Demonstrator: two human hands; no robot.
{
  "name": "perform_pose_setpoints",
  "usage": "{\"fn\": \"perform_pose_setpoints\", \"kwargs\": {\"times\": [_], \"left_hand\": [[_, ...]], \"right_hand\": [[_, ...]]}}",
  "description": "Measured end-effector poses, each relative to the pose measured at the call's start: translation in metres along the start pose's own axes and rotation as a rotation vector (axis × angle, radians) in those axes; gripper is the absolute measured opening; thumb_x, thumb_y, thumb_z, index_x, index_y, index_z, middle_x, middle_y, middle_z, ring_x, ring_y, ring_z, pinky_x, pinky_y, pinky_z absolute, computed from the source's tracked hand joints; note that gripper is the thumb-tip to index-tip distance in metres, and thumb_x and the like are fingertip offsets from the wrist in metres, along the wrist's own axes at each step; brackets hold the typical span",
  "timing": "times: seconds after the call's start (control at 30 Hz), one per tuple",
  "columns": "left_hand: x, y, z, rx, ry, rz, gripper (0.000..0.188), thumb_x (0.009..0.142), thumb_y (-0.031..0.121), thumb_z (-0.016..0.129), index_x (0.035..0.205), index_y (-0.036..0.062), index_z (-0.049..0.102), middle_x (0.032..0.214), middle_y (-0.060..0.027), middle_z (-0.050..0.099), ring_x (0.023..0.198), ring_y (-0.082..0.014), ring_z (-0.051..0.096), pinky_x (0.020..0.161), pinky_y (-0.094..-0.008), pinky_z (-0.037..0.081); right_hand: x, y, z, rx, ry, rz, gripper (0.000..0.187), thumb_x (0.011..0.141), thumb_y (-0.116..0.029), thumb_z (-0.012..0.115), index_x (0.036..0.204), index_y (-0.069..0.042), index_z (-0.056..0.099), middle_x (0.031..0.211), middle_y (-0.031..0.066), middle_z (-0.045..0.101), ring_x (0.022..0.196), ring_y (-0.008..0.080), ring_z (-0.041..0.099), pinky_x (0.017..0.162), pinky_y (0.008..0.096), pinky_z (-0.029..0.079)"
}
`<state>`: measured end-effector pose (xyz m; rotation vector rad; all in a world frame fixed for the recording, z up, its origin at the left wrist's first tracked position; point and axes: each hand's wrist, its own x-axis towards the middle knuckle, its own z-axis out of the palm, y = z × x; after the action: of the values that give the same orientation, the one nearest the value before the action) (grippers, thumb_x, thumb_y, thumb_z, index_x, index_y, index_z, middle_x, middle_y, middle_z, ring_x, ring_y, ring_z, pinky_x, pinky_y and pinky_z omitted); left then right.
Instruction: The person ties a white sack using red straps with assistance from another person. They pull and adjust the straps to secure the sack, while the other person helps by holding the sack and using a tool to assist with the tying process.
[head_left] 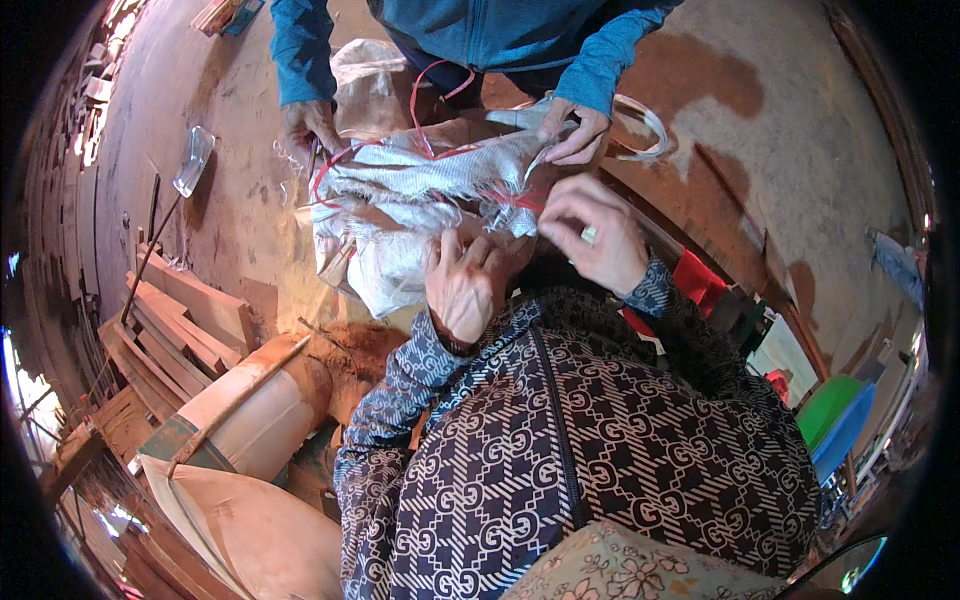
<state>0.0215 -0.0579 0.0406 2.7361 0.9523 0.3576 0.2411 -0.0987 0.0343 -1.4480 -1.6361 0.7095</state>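
Note:
A white woven sack (400, 180) with a frayed, reddish edge is bunched up in front of me. My left hand (465, 288) is closed on its near side, knuckles up, with folds of the cloth at the fingertips. Beside the frayed corner, my right hand (602, 232) is curled into a pinch; a small pale bit shows at its fingers, too small to name. Red string (418, 110) loops over the sack's top. Across from me, a person in a blue jacket holds the far edge with one hand (308, 130) at left and the other hand (578, 132) at right.
Wooden boards (180, 320) lie stacked at the left, beside a long-handled tool with a clear scoop-like end (194, 162). Large pale, dusty sacks (250, 520) stand at the lower left. Green (830, 412) and blue basin-like things (845, 435) sit at the right.

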Motion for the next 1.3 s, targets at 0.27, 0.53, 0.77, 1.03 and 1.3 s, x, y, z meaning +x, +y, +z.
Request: {"fn": "perform_pose_setpoints", "kwargs": {"times": [0.27, 0.53, 0.77, 1.03, 1.3], "left_hand": [[0.016, -0.025, 0.024, -0.368, -0.088, -0.11, 0.032, 0.076, 0.011, 0.063, 0.106, 0.0009, 0.056, 0.102, -0.0178, 0.058, 0.096, -0.0406, 0.059, 0.08, -0.0443, 0.049], [0.002, -0.039, 0.061, -0.577, 0.134, -0.365, 0.043, 0.084, -0.001, 0.054, 0.125, -0.0045, 0.045, 0.103, -0.0285, 0.062, 0.092, -0.0449, 0.063, 0.078, -0.0452, 0.05], [0.039, -0.053, 0.081, -0.534, -0.281, -0.434, 0.036, 0.098, 0.037, 0.051, 0.115, 0.0066, 0.063, 0.091, -0.0207, 0.068, 0.093, -0.0364, 0.067, 0.077, -0.0415, 0.051], [0.014, -0.002, 0.079, -1.374, 0.054, -0.625, 0.047, 0.081, -0.007, 0.066, 0.126, 0.0018, 0.052, 0.085, 0.0033, 0.058, 0.074, -0.0055, 0.053, 0.068, -0.0195, 0.044], [-0.02, 0.014, 0.03, -1.509, 0.132, -0.91, 0.014, 0.094, 0.005, 0.061, 0.102, -0.0051, 0.068, 0.083, -0.0029, 0.069, 0.066, -0.0066, 0.058, 0.06, -0.0209, 0.046]], "right_hand": [[0.005, 0.044, 0.018, 0.05, -0.233, 0.286, 0.026, 0.085, -0.017, 0.07, 0.105, -0.004, 0.061, 0.083, 0.0122, 0.064, 0.071, 0.0289, 0.062, 0.068, 0.0393, 0.049], [0.017, 0.005, -0.076, 0.454, -0.341, 0.401, 0.023, 0.1, -0.02, 0.055, 0.103, -0.002, 0.067, 0.072, -0.005, 0.058, 0.064, 0.0036, 0.048, 0.057, 0.0218, 0.039], [0.008, -0.032, -0.127, 0.454, -0.093, 0.493, 0.024, 0.099, -0.021, 0.055, 0.107, -0.005, 0.071, 0.071, -0.0066, 0.059, 0.058, -0.0011, 0.042, 0.049, 0.0173, 0.03], [0.033, -0.06, -0.163, -0.236, -0.069, 0.347, 0.023, 0.097, -0.016, 0.057, 0.111, -0.003, 0.07, 0.086, 0.0001, 0.067, 0.066, 0.0057, 0.054, 0.058, 0.0228, 0.042], [0.007, -0.065, -0.208, -0.407, -0.129, 0.324, 0.015, 0.092, -0.013, 0.063, 0.095, 0.0, 0.069, 0.085, 0.006, 0.068, 0.074, 0.0119, 0.059, 0.067, 0.0276, 0.046]]}}
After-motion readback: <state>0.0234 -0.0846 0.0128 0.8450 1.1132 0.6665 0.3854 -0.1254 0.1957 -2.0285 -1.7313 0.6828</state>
